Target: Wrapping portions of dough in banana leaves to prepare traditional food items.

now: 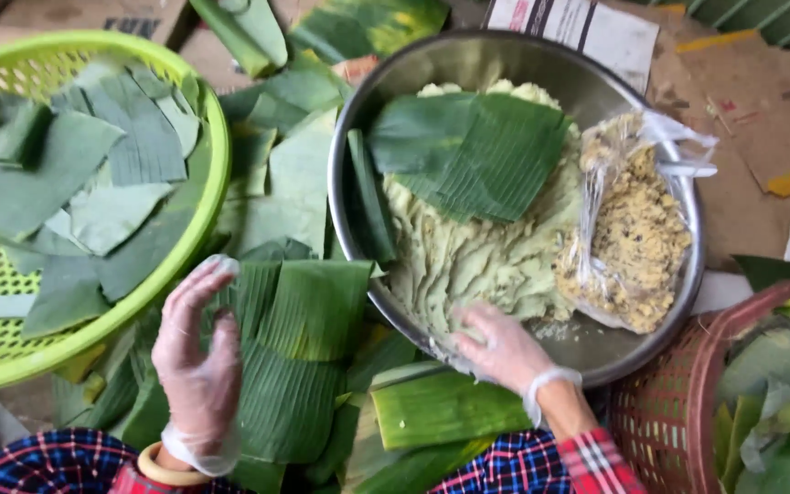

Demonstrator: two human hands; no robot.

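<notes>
My left hand (198, 361), in a clear plastic glove, rests open on a stack of banana leaf pieces (299, 348) in front of me. My right hand (500, 348), also gloved, reaches into a large steel bowl (468, 59) and presses its fingers into pale green dough (477, 261). Cut banana leaves (477, 151) lie on top of the dough. A clear plastic bag of yellow crumbly filling (637, 238) leans inside the bowl's right side.
A lime green plastic basket (189, 87) with several cut leaf squares stands at the left. A red woven basket (678, 393) holding leaves sits at the lower right. More leaves (368, 23) and cardboard (761, 101) lie at the back.
</notes>
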